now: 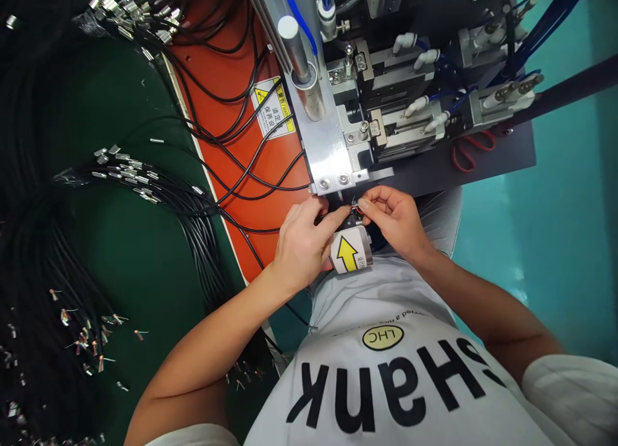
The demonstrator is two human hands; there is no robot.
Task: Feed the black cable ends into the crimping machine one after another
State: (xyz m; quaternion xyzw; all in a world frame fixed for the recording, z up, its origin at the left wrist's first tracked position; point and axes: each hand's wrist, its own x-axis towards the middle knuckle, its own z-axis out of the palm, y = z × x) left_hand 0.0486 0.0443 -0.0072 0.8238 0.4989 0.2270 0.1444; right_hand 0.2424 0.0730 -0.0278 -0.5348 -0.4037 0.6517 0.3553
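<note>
My left hand (302, 240) is closed, its forefinger and thumb pinching the end of a thin black cable (251, 240) with small coloured wires (356, 208) at the tip. My right hand (393, 217) is closed too, pinching the same wire ends from the right. Both hands meet just under the metal machine head (333, 156), above a small grey block with a yellow arrow label (351, 251).
Bundles of black cables with metal connectors (125, 172) lie on the green mat (120, 266) to the left, more at the far left bottom. Cables cross an orange plate (241, 111). Red-handled scissors (470, 148) lie on the machine's dark base. A teal floor (555, 240) lies to the right.
</note>
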